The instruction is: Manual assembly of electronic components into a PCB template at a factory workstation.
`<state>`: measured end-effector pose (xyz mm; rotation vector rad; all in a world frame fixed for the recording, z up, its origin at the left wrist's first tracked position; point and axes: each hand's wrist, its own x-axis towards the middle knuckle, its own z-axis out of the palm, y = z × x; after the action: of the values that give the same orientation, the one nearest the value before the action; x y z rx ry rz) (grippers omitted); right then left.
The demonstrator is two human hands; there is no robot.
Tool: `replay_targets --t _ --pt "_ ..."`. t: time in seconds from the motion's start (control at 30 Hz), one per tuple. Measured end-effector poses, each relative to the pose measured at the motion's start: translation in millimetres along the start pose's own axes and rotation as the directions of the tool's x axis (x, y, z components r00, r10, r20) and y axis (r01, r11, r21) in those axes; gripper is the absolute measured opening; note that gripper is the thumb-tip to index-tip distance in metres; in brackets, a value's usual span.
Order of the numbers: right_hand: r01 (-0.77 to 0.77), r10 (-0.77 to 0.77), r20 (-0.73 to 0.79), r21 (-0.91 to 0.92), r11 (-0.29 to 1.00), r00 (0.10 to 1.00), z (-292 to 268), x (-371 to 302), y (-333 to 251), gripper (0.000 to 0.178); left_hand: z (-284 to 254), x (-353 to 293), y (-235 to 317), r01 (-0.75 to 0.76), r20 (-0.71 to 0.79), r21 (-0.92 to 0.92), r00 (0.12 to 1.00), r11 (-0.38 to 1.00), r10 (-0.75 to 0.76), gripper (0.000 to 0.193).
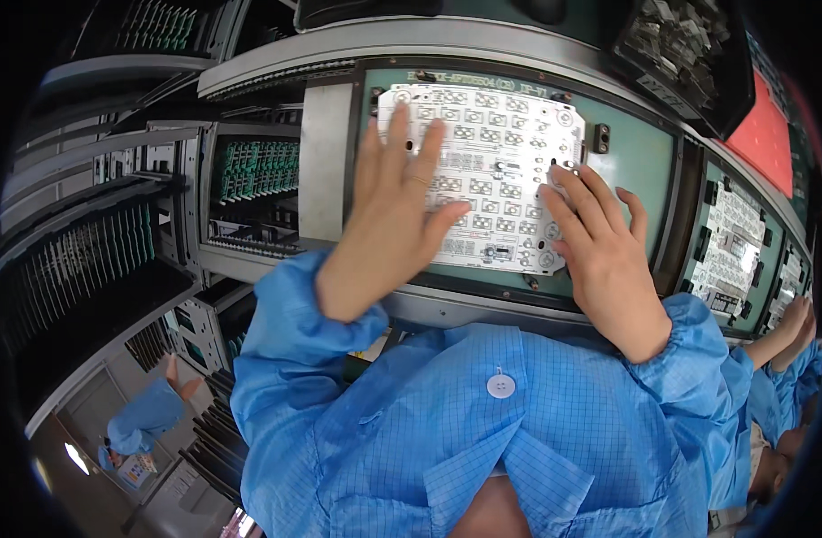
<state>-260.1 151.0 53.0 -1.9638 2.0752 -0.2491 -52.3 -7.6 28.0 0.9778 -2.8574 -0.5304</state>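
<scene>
A white printed circuit board (482, 161) lies flat on a green fixture plate (635, 202), between small black clamps at its edges. My left hand (393, 197) rests over the board's left side with its fingers spread and the thumb stretched toward the middle. Over the right edge lies my right hand (604, 242), its fingers apart and fingertips on the board near small components. Neither hand holds anything that I can see. Parts of the board's left and right edges are hidden under the fingers.
A black bin of small metal-looking parts (675, 45) stands at the upper right, beside a red sheet (765, 134). Farther right, another board (729, 238) sits on its fixture near a co-worker's hands (792, 323). Racks of green boards (258, 170) stand at the left.
</scene>
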Motion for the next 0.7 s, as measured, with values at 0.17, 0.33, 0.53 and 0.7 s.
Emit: replay_targets --t 0.17,0.33,0.53,0.7 --pt "-0.033 0.034 -0.005 0.019 0.999 0.999 -3.1 1.8 4.1 0.055 11.6 4.0 5.5 -0.049 -0.045 -0.138 0.998 0.989 0.043 0.073" --pt "-0.024 0.024 -0.006 0.000 1.000 1.000 -4.8 6.3 7.7 0.053 10.4 2.2 3.3 -0.077 -0.034 -0.184 0.997 0.980 0.072 0.072" --pt "0.103 -0.092 -0.106 0.095 0.990 0.990 -2.2 23.2 31.7 0.037 13.9 1.5 4.0 -0.081 -0.063 -0.159 0.995 0.984 0.072 0.060" --pt "0.168 -0.160 -0.080 0.107 0.980 0.984 -8.8 22.9 40.1 0.034 19.2 0.9 6.8 -0.095 -0.107 -0.122 0.991 0.988 0.082 0.056"
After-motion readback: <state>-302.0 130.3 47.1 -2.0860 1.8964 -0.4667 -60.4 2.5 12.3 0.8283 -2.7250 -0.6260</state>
